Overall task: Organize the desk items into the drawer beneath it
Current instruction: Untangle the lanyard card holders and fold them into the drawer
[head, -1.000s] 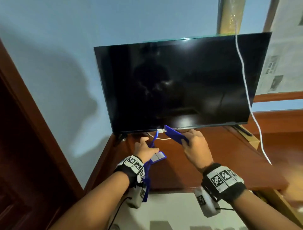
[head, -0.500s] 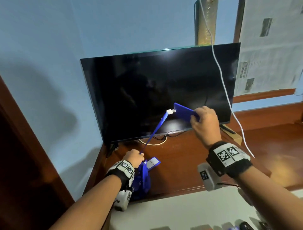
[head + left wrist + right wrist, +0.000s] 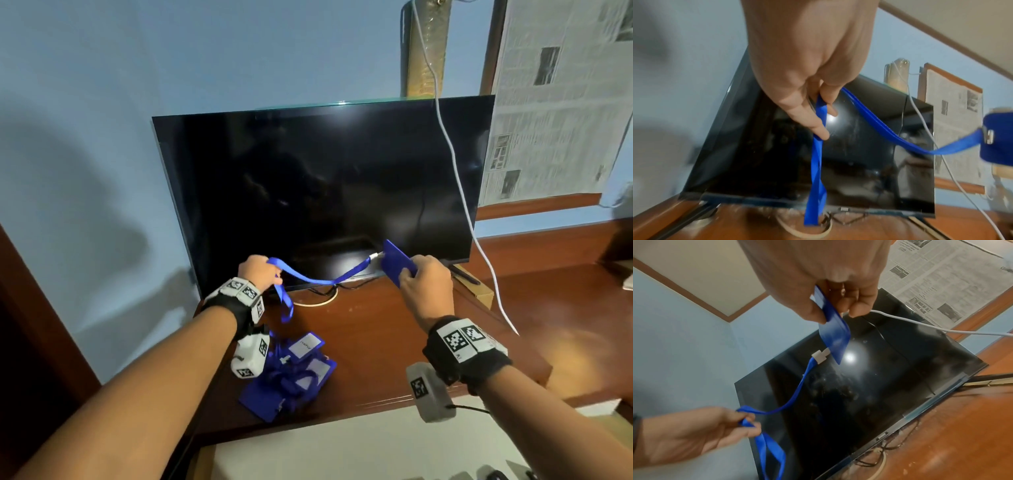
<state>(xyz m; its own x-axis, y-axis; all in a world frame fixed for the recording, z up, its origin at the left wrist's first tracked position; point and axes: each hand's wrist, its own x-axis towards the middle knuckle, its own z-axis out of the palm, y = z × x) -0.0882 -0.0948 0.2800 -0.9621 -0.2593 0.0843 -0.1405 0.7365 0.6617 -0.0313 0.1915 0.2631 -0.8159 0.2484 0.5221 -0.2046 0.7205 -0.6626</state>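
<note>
Two hands share one blue badge (image 3: 397,262) above the desk (image 3: 376,335), in front of the dark TV (image 3: 322,192). The right hand (image 3: 424,284) pinches the badge's near end between thumb and curled fingers; the left hand (image 3: 258,274) grips its blue lanyard (image 3: 308,278), fingers curled round the strap.

Half a second ago the left hand sat low by the pile at the desk's front left corner and the strap ran taut up to the raised badge. Now the left hand has risen level with the right, the badge has come lower toward the TV's bottom edge, and the strap sags between the hands, with a loose loop hanging from the left fist.

Both forearms reach forward, knuckles up, hands well apart, clear of the desk.

The left wrist view shows the lanyard (image 3: 819,155) passing between thumb and fingers of the left hand (image 3: 809,65), its loop hanging down near the desk. The right wrist view shows a white clip (image 3: 820,357) joining strap to badge (image 3: 833,331), the thumb flat on the card face; the head view shows this only faintly.

A pile (image 3: 291,373) of more blue badges and lanyards lies at the front left corner. A white cable (image 3: 455,164) hangs across the TV's right side.
</note>
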